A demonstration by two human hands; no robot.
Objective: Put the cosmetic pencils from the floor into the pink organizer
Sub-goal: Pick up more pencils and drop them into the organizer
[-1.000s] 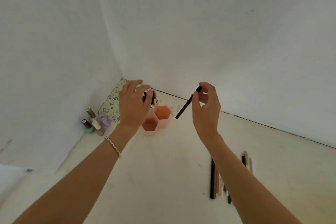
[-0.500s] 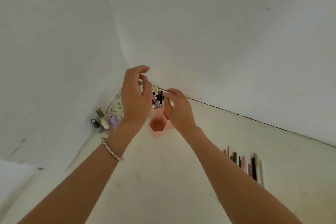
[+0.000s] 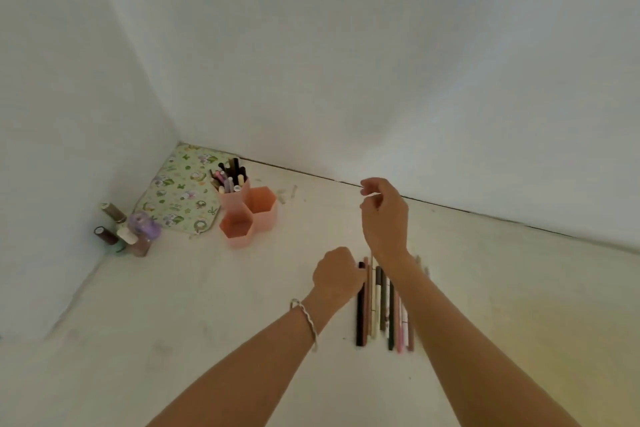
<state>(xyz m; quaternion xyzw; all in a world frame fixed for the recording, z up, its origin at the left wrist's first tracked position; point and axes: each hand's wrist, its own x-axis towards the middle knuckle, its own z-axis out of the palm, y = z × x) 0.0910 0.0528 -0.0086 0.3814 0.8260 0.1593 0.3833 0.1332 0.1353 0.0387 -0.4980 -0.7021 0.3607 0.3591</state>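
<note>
Now off the pink organizer (image 3: 264,216), left grip (image 3: 337,274) pinches a black pencil (image 3: 361,317); right grip (image 3: 384,215) loose, empty.

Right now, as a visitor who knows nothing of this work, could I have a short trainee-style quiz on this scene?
1. True or false: all three cells of the pink hexagonal plastic organizer hold pencils.
2. The row of loose cosmetic pencils lies: A on the floral cloth; B on the pale floor; C among the small bottles.
3. Which hand wears the silver bracelet?
Key: 1 false, only the organizer's rear cell does; 2 B; 3 the left hand.
</note>
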